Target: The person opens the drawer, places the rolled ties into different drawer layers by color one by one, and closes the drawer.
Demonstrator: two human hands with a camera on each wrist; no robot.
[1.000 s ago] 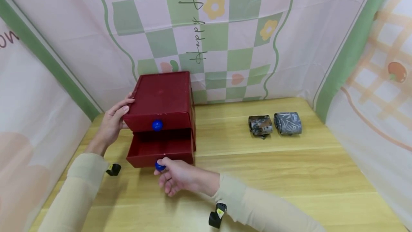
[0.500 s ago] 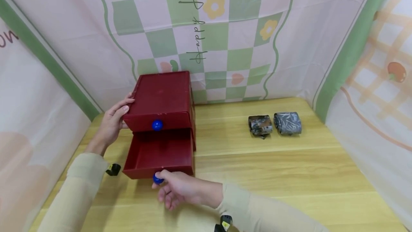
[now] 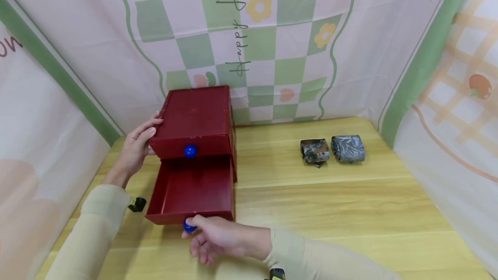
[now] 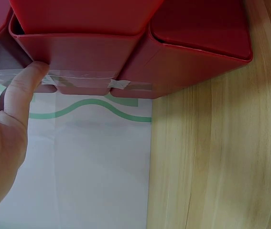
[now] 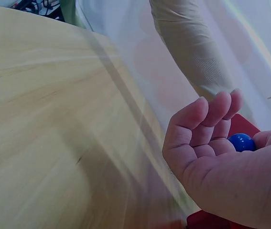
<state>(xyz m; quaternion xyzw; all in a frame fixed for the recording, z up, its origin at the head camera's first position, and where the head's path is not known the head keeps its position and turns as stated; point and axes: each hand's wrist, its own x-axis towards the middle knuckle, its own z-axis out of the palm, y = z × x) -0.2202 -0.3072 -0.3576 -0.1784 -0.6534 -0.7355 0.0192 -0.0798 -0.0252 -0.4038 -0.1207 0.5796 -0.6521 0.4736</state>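
A dark red two-drawer cabinet (image 3: 196,113) stands at the left of the table, its upper drawer closed. The lower drawer (image 3: 198,187) is pulled far out, and its visible inside holds nothing. My right hand (image 3: 218,237) pinches the lower drawer's blue round knob (image 3: 189,226) between thumb and forefinger; the other fingers are loosely curled. In the right wrist view the same blue knob (image 5: 242,142) shows past the fingers. My left hand (image 3: 134,150) rests against the cabinet's left side, thumb at the upper front edge. The left wrist view shows its thumb (image 4: 23,90) on the red side wall.
Two rolled bundles lie on the right of the wooden table (image 3: 311,211): a brown camouflage roll (image 3: 314,150) and a grey patterned roll (image 3: 348,148). Printed cloth (image 3: 256,46) hangs behind the table and along both sides. A blue knob (image 3: 189,151) sits on the upper drawer.
My right hand has drawn the lower drawer outward, toward the front of the table, exposing more of its inside. The left hand, cabinet body and two rolls have stayed in place.
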